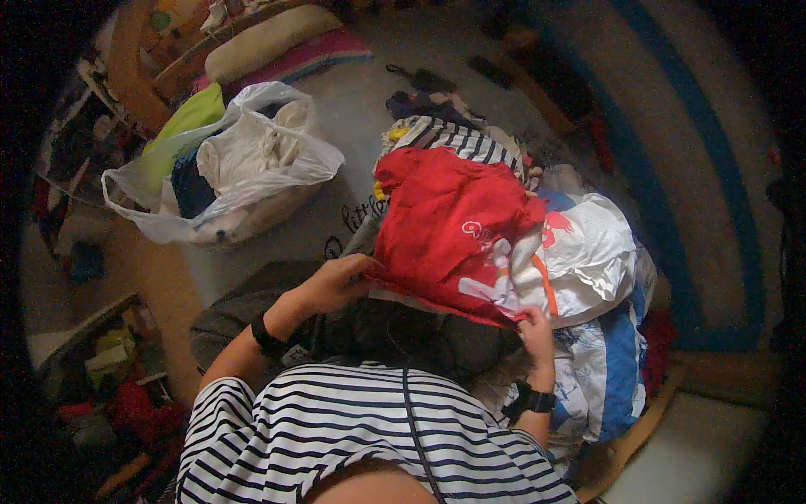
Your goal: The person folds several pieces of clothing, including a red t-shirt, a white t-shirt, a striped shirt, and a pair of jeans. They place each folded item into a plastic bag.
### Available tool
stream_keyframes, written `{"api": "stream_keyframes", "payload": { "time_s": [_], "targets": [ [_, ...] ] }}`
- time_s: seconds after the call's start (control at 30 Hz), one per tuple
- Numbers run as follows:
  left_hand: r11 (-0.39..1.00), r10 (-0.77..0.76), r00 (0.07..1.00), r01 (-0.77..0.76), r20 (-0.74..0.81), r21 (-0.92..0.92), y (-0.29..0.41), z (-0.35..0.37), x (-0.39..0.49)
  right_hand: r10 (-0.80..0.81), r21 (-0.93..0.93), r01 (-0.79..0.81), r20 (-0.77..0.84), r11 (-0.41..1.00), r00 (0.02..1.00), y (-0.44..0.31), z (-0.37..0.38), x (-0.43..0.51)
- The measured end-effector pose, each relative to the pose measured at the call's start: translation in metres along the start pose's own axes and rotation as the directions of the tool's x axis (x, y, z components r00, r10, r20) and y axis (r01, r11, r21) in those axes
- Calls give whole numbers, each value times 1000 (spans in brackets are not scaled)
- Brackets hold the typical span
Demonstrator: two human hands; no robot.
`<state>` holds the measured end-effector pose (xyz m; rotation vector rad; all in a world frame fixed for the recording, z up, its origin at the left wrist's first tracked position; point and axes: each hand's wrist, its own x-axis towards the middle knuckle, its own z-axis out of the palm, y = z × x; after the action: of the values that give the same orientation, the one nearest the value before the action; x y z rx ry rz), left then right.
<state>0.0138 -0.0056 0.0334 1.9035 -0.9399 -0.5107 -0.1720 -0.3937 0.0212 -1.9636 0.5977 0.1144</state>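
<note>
A red T-shirt [441, 220] with a white print lies spread before me. My left hand [343, 283] grips its near left corner, and my right hand [535, 327] pinches the near right corner. Beyond the shirt is a heap with a black-and-white striped garment [459, 140] on it. A white garment [592, 246] with a red print and an orange band lies against the shirt's right side. Under that white garment sits a blue-and-white cloth bundle [604, 372].
At the left stands a white translucent plastic bag [164, 223] holding cream, dark blue and lime-green cloth. Behind it lies a rolled cream cushion [271, 44] on a pink textile. A dark hairbrush-like object [425, 77] rests past the heap. Wooden furniture and mixed items stand lower left.
</note>
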Motion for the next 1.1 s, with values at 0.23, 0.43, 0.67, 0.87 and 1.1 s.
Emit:
{"api": "stream_keyframes", "payload": {
  "time_s": [0.23, 0.43, 0.67, 0.87, 1.1],
  "targets": [
    [988, 116, 993, -116, 8, 104, -4, 9, -7, -165, -575, 156, 37, 803, 986, -27, 33, -3],
    [880, 276, 961, -257, 10, 400, 1, 5, 10, -558, -364, 667, 367, 650, 745, -69, 94, 15],
    [959, 150, 988, -138, -30, 248, 18, 0, 30, -699, -361, 755, 299, 547, 649, -84, 134, 29],
    [944, 305, 918, -326, -252, -44, 25, 8, 54, -781, -447, 721, 75, 530, 620, -74, 146, 28],
    [794, -194, 975, 94, -104, -601, 25, 5, 51, -834, -505, 734, 50, 454, 550, -62, 125, 29]
  ]
}}
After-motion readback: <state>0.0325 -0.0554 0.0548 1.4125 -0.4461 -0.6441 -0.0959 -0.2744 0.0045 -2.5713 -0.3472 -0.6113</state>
